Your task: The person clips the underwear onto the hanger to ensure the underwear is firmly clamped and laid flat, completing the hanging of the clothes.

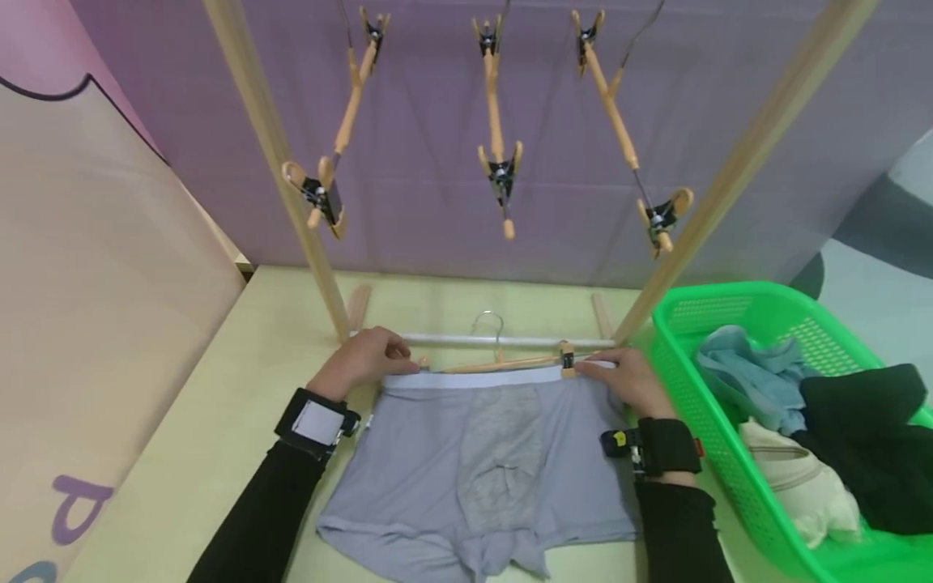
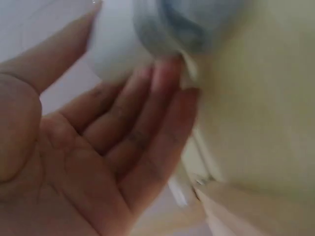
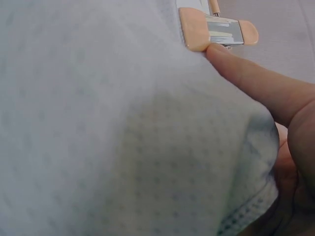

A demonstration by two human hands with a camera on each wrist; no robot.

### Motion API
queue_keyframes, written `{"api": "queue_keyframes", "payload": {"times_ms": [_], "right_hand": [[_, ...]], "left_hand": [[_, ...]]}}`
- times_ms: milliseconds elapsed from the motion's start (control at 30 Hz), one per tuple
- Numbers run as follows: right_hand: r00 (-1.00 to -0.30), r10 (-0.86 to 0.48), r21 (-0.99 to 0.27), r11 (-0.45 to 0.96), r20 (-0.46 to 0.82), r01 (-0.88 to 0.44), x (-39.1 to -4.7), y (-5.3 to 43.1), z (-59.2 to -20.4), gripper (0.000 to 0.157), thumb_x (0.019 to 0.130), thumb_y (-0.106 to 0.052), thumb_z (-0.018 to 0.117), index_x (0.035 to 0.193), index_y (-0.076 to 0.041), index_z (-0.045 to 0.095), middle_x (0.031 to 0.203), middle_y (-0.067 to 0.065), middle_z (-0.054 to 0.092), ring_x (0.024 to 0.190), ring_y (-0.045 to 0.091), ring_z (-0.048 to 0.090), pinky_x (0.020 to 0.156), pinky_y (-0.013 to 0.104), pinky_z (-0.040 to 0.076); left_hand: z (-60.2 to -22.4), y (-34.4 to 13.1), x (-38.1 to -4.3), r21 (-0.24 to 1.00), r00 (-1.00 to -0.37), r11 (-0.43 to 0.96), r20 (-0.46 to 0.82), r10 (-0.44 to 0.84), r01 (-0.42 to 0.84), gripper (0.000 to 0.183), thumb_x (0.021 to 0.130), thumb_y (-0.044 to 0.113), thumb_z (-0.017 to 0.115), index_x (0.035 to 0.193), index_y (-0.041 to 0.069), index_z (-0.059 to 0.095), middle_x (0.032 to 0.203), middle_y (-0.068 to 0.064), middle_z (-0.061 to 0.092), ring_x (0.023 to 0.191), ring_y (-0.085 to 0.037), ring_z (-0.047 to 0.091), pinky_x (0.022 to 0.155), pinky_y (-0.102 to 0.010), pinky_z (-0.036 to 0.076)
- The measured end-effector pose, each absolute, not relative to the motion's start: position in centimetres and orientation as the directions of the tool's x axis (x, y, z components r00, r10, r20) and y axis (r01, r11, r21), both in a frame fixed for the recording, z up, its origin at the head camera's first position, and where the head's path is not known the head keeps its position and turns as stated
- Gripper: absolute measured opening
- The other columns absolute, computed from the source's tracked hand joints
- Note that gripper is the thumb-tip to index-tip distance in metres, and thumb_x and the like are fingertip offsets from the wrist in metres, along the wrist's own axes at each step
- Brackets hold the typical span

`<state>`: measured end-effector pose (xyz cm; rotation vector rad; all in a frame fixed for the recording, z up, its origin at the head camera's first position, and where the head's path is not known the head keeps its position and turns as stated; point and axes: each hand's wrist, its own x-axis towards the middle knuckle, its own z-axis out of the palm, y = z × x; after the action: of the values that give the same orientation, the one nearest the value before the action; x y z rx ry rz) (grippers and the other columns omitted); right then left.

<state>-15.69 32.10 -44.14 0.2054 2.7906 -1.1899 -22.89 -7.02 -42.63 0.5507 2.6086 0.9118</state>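
Note:
Lavender-grey boxer briefs point(image 1: 415, 453) lie spread on the pale table, with the white waistband point(image 1: 481, 379) toward the back. A wooden clip hanger point(image 1: 503, 365) lies along that waistband. Its right clip point(image 1: 568, 360) sits over the band; the left clip is mostly hidden. At the band's left corner, my left hand point(image 1: 364, 360) pinches the fabric between thumb and fingers. My right hand point(image 1: 632, 382) pinches the right corner, fingers behind the cloth. In the right wrist view, the right thumb point(image 3: 246, 73) touches the edge of the peach-coloured clip point(image 3: 194, 29).
Three clip hangers, among them the middle one point(image 1: 494, 105), hang overhead from a wooden rack point(image 1: 736, 178). A pale bar point(image 1: 466, 339) crosses low behind the hanger. On the right stands a green basket point(image 1: 692, 397) with blue, black and cream clothes. Behind is a purple wall point(image 1: 437, 243).

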Motion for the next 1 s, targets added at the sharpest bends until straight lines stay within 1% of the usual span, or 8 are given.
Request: {"api": "queue_keyframes", "payload": {"times_ms": [200, 367, 467, 600, 700, 767, 867, 1000], "right_hand": [[-0.986, 0.084, -0.705, 0.690, -0.144, 0.162, -15.7, 31.9, -43.7, 0.037, 0.094, -0.029, 0.069, 0.108, 0.004, 0.072, 0.121, 0.027, 0.062, 0.094, 0.029, 0.054, 0.073, 0.032, 0.041], [-0.981, 0.110, -0.687, 0.701, -0.161, 0.191, -15.6, 31.5, -43.5, 0.039, 0.093, -0.030, 0.070, 0.108, 0.005, 0.071, 0.117, 0.025, 0.061, 0.091, 0.027, 0.050, 0.071, 0.032, 0.040], [-0.980, 0.137, -0.649, 0.735, -0.143, 0.197, -15.4, 31.0, -43.0, 0.037, 0.093, -0.026, 0.069, 0.108, 0.007, 0.070, 0.105, 0.023, 0.063, 0.078, 0.025, 0.049, 0.062, 0.032, 0.039], [-0.981, 0.195, -0.495, 0.854, 0.011, 0.164, -14.8, 28.8, -40.7, 0.030, 0.094, -0.022, 0.067, 0.104, 0.007, 0.071, 0.090, 0.023, 0.068, 0.061, 0.024, 0.054, 0.051, 0.035, 0.042], [-0.974, 0.151, -0.388, 0.919, 0.167, 0.076, -15.2, 25.6, -39.0, 0.027, 0.094, -0.020, 0.068, 0.101, 0.005, 0.072, 0.092, 0.024, 0.070, 0.065, 0.030, 0.062, 0.057, 0.042, 0.050], [-0.978, 0.070, -0.405, 0.914, 0.196, -0.016, -15.8, 23.0, -38.4, 0.025, 0.094, -0.020, 0.068, 0.103, 0.004, 0.071, 0.095, 0.023, 0.070, 0.075, 0.032, 0.065, 0.066, 0.046, 0.053], [-0.989, -0.067, -0.517, 0.846, 0.131, -0.126, -17.0, 19.0, -38.5, 0.025, 0.097, -0.022, 0.066, 0.109, 0.000, 0.070, 0.100, 0.017, 0.071, 0.090, 0.031, 0.066, 0.078, 0.046, 0.054], [-0.976, -0.217, -0.616, 0.767, 0.016, -0.180, -18.4, 14.2, -39.8, 0.030, 0.097, -0.025, 0.066, 0.117, -0.003, 0.067, 0.105, 0.013, 0.069, 0.098, 0.029, 0.065, 0.084, 0.044, 0.053]], "left_hand": [[-44.1, -7.5, -23.2, 0.729, -0.822, 0.608, -0.110, 0.558, 0.315, 0.025, 0.090, 0.034, 0.074, 0.099, 0.010, 0.076, 0.089, -0.001, 0.073, 0.078, -0.013, 0.061, 0.071, -0.031, 0.049], [-44.4, -7.0, -23.3, 0.720, -0.828, 0.617, -0.105, 0.551, 0.319, 0.032, 0.088, 0.029, 0.076, 0.107, 0.004, 0.072, 0.095, -0.006, 0.073, 0.087, -0.017, 0.065, 0.078, -0.035, 0.053], [-44.3, -6.8, -23.1, 0.708, -0.831, 0.641, -0.139, 0.539, 0.297, 0.038, 0.086, 0.025, 0.079, 0.113, 0.000, 0.068, 0.095, -0.007, 0.072, 0.088, -0.019, 0.066, 0.080, -0.036, 0.053], [-44.2, -6.6, -22.9, 0.701, -0.832, 0.664, -0.188, 0.522, 0.259, 0.039, 0.084, 0.022, 0.081, 0.113, 0.002, 0.067, 0.090, -0.004, 0.069, 0.083, -0.016, 0.063, 0.076, -0.032, 0.052], [-44.5, -6.6, -22.9, 0.696, -0.836, 0.676, -0.205, 0.510, 0.242, 0.038, 0.083, 0.022, 0.081, 0.113, 0.003, 0.067, 0.088, -0.003, 0.068, 0.082, -0.015, 0.062, 0.075, -0.032, 0.051], [-44.6, -6.6, -22.8, 0.694, -0.840, 0.679, -0.203, 0.504, 0.240, 0.038, 0.083, 0.022, 0.082, 0.112, 0.003, 0.067, 0.088, -0.002, 0.068, 0.081, -0.015, 0.062, 0.075, -0.032, 0.051], [-44.5, -6.6, -22.8, 0.680, -0.840, 0.682, -0.179, 0.512, 0.270, 0.038, 0.083, 0.022, 0.081, 0.111, 0.002, 0.066, 0.087, -0.002, 0.067, 0.080, -0.015, 0.062, 0.074, -0.031, 0.051], [-43.9, -6.5, -22.7, 0.648, -0.834, 0.692, -0.154, 0.530, 0.320, 0.036, 0.085, 0.021, 0.080, 0.109, 0.001, 0.063, 0.088, -0.005, 0.067, 0.078, -0.016, 0.061, 0.071, -0.030, 0.051]]}}
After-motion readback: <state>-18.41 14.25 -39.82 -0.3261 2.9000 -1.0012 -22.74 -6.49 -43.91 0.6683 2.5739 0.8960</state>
